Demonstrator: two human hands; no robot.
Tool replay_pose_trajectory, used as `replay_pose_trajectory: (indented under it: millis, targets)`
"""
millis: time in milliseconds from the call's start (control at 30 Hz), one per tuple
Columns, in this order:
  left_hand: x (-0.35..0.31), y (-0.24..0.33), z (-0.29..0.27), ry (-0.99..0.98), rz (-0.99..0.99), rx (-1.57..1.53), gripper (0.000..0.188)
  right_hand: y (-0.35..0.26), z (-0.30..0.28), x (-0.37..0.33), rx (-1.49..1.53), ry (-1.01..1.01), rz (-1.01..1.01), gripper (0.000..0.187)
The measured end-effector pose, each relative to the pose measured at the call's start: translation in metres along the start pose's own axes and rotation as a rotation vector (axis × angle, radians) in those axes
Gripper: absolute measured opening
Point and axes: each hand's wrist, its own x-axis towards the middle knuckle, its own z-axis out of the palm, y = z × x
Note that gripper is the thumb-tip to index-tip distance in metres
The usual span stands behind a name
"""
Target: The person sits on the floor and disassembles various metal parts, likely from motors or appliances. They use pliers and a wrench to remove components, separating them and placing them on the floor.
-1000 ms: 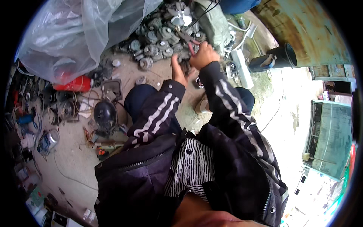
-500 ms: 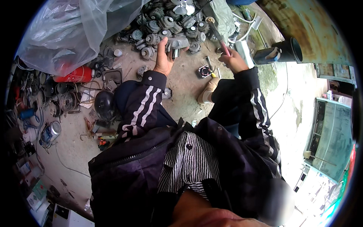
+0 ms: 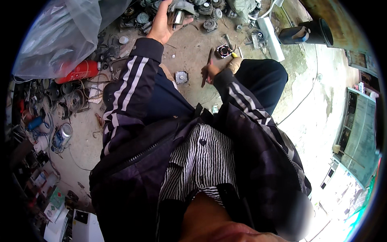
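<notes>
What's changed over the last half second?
The right hand has swung left and inward, still gripping the long, dark metal pliers; the brown ring at their tip no longer shows. The left hand still holds the grey motor part with a shiny metal cylinder. The small, square, black-framed part stays on the concrete floor.

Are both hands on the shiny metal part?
No: the left hand holds the metal part, while the right hand is apart from it, near the small black frame.

Silver-grey metal part (image 3: 177, 17), dark brownish tool (image 3: 210, 55), black-and-white striped shirt (image 3: 199, 165), near-black jacket (image 3: 129, 181) with paired white sleeve stripes (image 3: 134, 84), navy trousers (image 3: 262, 78), bright red cylinder (image 3: 80, 71), teal cabinet (image 3: 358, 131), pale grey floor (image 3: 85, 139)
</notes>
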Motion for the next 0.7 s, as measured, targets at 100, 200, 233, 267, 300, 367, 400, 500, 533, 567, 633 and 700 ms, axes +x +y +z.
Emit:
replay_pose_trajectory:
  millis: [100, 200, 233, 267, 300, 367, 400, 500, 533, 567, 633, 700]
  targets:
    - [0.003, -0.011, -0.013, 0.23, -0.231, -0.144, 0.069, 0.053, 0.001, 0.021, -0.086, -0.056, 0.097, 0.026]
    - [0.005, -0.004, -0.005, 0.337, -0.236, -0.24, 0.075, 0.083, 0.001, 0.041, -0.043, -0.047, 0.236, 0.023]
    - [0.007, -0.001, -0.007, 0.317, -0.212, -0.232, 0.076, 0.085, -0.001, 0.052, -0.174, -0.081, 0.216, 0.023]
    - [0.007, 0.0, -0.01, 0.305, -0.193, -0.226, 0.078, 0.087, -0.001, 0.059, -0.306, -0.121, 0.203, 0.023]
    - [0.007, 0.001, -0.011, 0.314, -0.186, -0.23, 0.079, 0.089, -0.001, 0.067, -0.439, -0.164, 0.193, 0.023]
    - [0.01, 0.007, -0.009, 0.287, -0.186, -0.242, 0.063, 0.089, 0.002, 0.084, -0.712, -0.232, 0.157, 0.023]
    - [0.012, 0.007, -0.01, 0.275, -0.185, -0.247, 0.059, 0.09, 0.003, 0.089, -0.829, -0.241, 0.145, 0.024]
    - [0.011, 0.006, -0.015, 0.271, -0.143, -0.236, 0.062, 0.09, 0.012, 0.097, -1.067, -0.248, 0.137, 0.025]
    - [0.01, 0.008, -0.014, 0.292, -0.129, -0.236, 0.061, 0.088, 0.013, 0.099, -1.11, -0.256, 0.136, 0.026]
    - [0.01, 0.01, -0.011, 0.298, -0.137, -0.265, 0.058, 0.087, 0.013, 0.102, -1.139, -0.255, 0.137, 0.026]
    - [0.01, 0.009, -0.012, 0.293, -0.129, -0.281, 0.053, 0.089, 0.014, 0.103, -1.183, -0.26, 0.143, 0.028]
    - [0.016, 0.006, -0.011, 0.245, -0.11, -0.341, 0.048, 0.092, 0.01, 0.109, -1.205, -0.247, 0.145, 0.029]
